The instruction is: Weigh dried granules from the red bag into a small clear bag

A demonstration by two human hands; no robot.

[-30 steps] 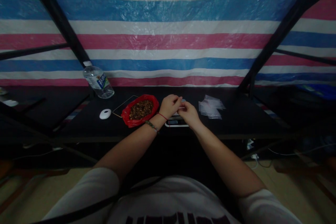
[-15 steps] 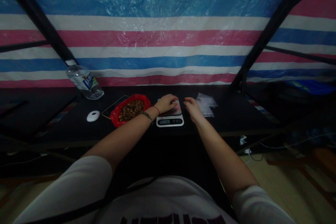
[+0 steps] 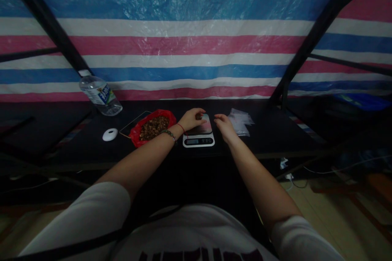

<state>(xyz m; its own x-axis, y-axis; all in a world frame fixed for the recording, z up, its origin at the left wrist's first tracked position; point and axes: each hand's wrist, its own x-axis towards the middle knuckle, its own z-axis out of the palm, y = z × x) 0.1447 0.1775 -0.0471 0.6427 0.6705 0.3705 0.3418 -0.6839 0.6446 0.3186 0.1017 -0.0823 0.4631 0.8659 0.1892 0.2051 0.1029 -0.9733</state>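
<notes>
My left hand [image 3: 191, 118] rests with curled fingers on the far left corner of a small white digital scale [image 3: 198, 140]. Whether it pinches anything I cannot tell in the dim light. A red string and a bead bracelet circle that wrist. My right hand [image 3: 224, 125] hovers just right of the scale, fingers loosely apart and holding nothing. Left of the scale lies an open red plastic bag [image 3: 136, 136] holding small brown pieces [image 3: 154, 126]. A pile of small clear bags [image 3: 241, 122] lies to the right of my right hand.
All of this sits on a black table [image 3: 266, 140] against a striped pink, blue and white tarp. A water bottle [image 3: 100, 96] lies at the back left, a white round object [image 3: 109, 134] near it, and a flat dark device [image 3: 130, 127] under the red bag. Black frame bars slant on both sides.
My hands were together above the scale a second ago and have parted. The left hand settled on the scale plate, then curled its fingers; the right moved aside to the right.
</notes>
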